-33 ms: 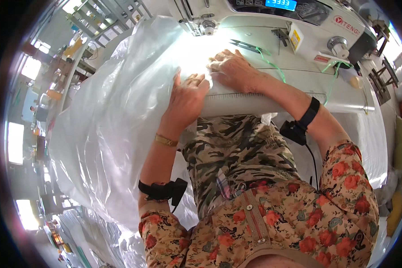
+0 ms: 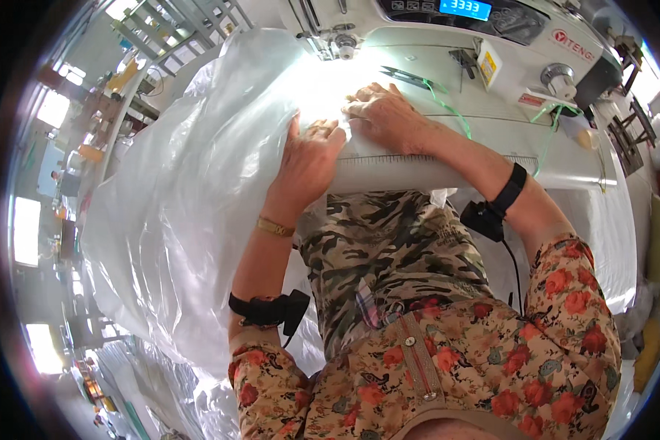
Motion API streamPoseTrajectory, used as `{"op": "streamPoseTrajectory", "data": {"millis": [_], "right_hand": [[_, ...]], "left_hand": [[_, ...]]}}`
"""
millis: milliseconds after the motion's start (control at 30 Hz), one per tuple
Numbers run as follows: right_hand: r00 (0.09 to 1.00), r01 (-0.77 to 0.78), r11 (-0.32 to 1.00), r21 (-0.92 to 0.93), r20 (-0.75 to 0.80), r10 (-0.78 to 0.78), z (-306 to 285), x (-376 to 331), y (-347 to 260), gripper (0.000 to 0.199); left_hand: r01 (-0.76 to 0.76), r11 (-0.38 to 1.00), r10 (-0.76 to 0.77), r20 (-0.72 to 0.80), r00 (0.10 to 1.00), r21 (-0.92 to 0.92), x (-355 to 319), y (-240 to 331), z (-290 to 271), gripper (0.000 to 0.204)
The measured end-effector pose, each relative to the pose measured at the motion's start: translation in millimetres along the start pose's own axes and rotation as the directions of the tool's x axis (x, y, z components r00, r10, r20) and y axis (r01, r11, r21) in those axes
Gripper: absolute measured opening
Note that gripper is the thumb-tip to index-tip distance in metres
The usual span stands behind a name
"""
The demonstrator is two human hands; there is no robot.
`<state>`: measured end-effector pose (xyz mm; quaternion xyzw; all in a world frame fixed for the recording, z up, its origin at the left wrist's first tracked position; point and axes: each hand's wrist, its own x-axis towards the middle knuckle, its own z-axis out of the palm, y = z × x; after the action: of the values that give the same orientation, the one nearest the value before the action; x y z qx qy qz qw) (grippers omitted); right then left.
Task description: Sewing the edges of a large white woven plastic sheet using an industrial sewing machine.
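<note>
A large white translucent sheet [image 2: 191,176] spreads over the left of the sewing table and hangs down its front. My left hand [image 2: 309,155] lies on it just in front of the sewing machine's needle area, fingers apart and pressed down. Beside it, my right hand [image 2: 389,117] rests with bent fingers spread near the same spot, tips pointing left. The machine's lamp washes out the sheet around the fingertips, so its edge there is hidden. Above them is the sewing machine head [image 2: 345,45]. Thread snips [image 2: 405,76] with a green cord lie beyond my right hand.
A ruler scale [image 2: 389,158] runs along the table's front edge. The machine body [image 2: 517,48] with its lit display spans the far side, and a handwheel-like knob [image 2: 559,81] stands at right. Green thread [image 2: 557,110] hangs nearby. A grey metal rack [image 2: 176,33] stands far left.
</note>
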<state>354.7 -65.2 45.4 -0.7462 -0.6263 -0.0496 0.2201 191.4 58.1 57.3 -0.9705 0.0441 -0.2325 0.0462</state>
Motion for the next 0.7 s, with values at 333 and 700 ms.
{"op": "streamPoseTrajectory", "data": {"millis": [333, 700], "right_hand": [[0.991, 0.013, 0.998, 0.056, -0.136, -0.005, 15, 12, 17, 0.029], [0.949, 0.145, 0.944, -0.296, -0.228, -0.217, 17, 17, -9, 0.013]], "left_hand": [[0.318, 0.912, -0.327, 0.012, 0.945, -0.259, 31, -30, 28, 0.019], [0.138, 0.984, -0.168, -0.333, 0.928, -0.110, -18, 4, 8, 0.040]]}}
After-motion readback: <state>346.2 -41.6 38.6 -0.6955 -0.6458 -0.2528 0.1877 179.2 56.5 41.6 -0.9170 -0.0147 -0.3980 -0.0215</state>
